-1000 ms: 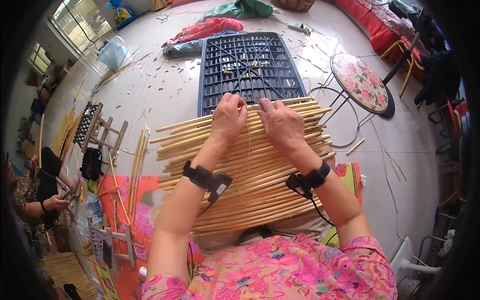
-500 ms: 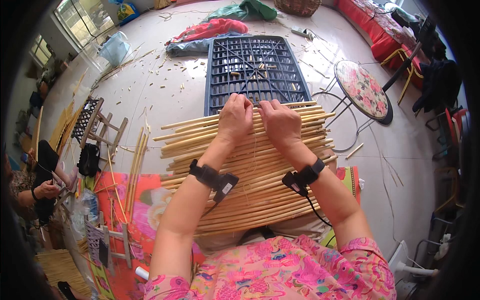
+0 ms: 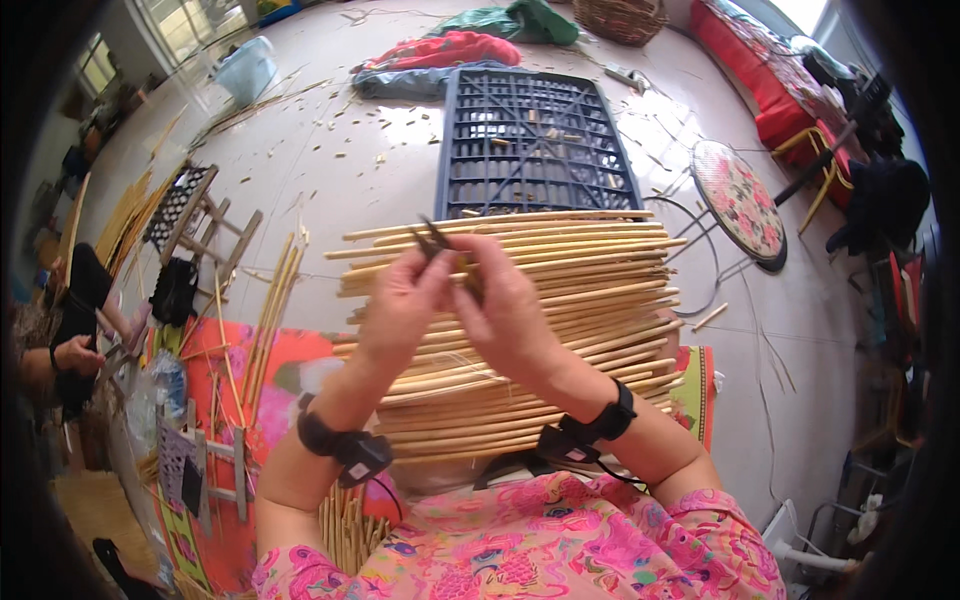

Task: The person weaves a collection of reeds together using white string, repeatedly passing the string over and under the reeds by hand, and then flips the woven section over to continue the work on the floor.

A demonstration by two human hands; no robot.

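Observation:
A mat of pale straw-coloured stalks (image 3: pixel 560 345), laid side by side and crossed by thin thread, lies over my lap. Above its far left part, my right hand (image 3: pixel 510 310) is closed around small scissors (image 3: pixel 430 236), whose two dark pointed blades stick out apart toward the upper left. My left hand (image 3: pixel 405 300) is beside it, with thumb and fingers pinched together close to the blades. Whatever the left fingertips hold is hidden. The far edge of the mat meets a dark blue plastic crate (image 3: pixel 450 150).
A round flowered stool (image 3: pixel 738 205) stands at the right. Wooden stools (image 3: pixel 215 225) and loose stalks (image 3: pixel 265 330) are on the left, near another person's hand (image 3: pixel 78 355). Cut stalk pieces litter the floor; red and green cloths (image 3: pixel 445 50) lie beyond.
Both hands have drawn back from the mat's far edge, toward me and to the left. Scissors now show in my right hand. The view has shifted slightly.

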